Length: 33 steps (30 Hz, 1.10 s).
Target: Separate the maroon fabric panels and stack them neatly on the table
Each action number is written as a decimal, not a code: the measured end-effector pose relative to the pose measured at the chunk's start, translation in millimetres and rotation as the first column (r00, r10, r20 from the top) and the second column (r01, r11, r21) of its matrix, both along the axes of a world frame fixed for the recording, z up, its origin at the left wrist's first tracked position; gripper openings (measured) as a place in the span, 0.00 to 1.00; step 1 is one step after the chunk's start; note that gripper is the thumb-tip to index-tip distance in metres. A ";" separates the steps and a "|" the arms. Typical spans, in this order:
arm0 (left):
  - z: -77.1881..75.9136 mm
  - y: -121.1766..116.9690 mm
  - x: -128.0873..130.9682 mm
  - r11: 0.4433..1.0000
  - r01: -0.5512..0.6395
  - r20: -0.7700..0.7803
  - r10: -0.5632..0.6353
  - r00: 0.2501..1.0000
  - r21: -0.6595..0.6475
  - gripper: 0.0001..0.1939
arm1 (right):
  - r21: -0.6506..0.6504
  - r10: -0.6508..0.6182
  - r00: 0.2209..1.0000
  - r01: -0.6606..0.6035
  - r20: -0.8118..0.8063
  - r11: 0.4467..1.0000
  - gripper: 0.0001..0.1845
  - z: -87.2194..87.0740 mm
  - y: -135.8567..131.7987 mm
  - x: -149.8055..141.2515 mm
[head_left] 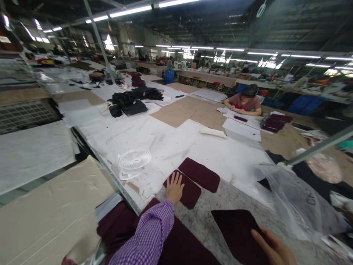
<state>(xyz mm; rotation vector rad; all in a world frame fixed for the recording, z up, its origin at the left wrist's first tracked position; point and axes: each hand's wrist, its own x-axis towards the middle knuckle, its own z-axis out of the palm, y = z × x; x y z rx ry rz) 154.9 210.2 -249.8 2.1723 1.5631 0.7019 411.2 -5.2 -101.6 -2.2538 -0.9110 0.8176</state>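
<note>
My left hand [174, 188], in a purple checked sleeve, lies with spread fingers on a maroon fabric piece [190, 193] on the table. Just beyond it is a second, longer maroon panel [200, 174], set almost parallel. At the lower right my right hand [273, 246] grips the edge of a darker maroon fabric piece [238, 232], thumb on top and the other fingers mostly hidden. A larger maroon cloth [182, 243] spreads below my left arm and over the table's near edge.
A white fan [135, 159] stands left on the white-covered table. Black garments [132, 101] lie farther back. Clear plastic [298, 198] and a slanted metal pole [320, 147] are at right. Across the table a person [248, 101] leans over papers near stacked maroon pieces [277, 122].
</note>
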 end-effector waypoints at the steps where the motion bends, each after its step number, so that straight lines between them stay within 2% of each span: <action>1: -5.0 2.3 3.2 1.000 0.016 -0.044 -0.015 0.999 0.023 0.22 | -0.004 0.036 0.999 -0.036 -0.009 0.999 0.21 -2.2 13.9 4.8; 4: -17.4 7.3 7.4 0.997 0.037 -0.155 -0.026 0.988 0.066 0.24 | -0.033 0.170 0.982 -0.173 -0.083 0.984 0.19 -16.0 59.5 22.0; 12: -33.2 24.7 15.6 0.994 0.095 -0.317 -0.073 0.946 0.053 0.26 | -0.129 0.284 0.895 -0.345 -0.345 0.930 0.15 -75.8 186.8 68.3; 18: -37.7 31.2 16.9 0.995 0.097 -0.365 -0.080 0.927 0.027 0.26 | -0.244 0.335 0.870 -0.436 -0.362 0.866 0.12 -110.0 264.2 89.3; 23: -39.3 33.9 18.7 0.995 0.099 -0.385 -0.086 0.919 0.015 0.26 | -0.323 0.430 0.868 -0.493 -0.250 0.808 0.12 -130.7 291.9 98.3; 33: -43.9 36.3 24.0 0.995 0.104 -0.403 -0.089 0.911 0.015 0.26 | -0.411 0.590 0.807 -0.548 -0.029 0.729 0.12 -135.7 301.6 95.7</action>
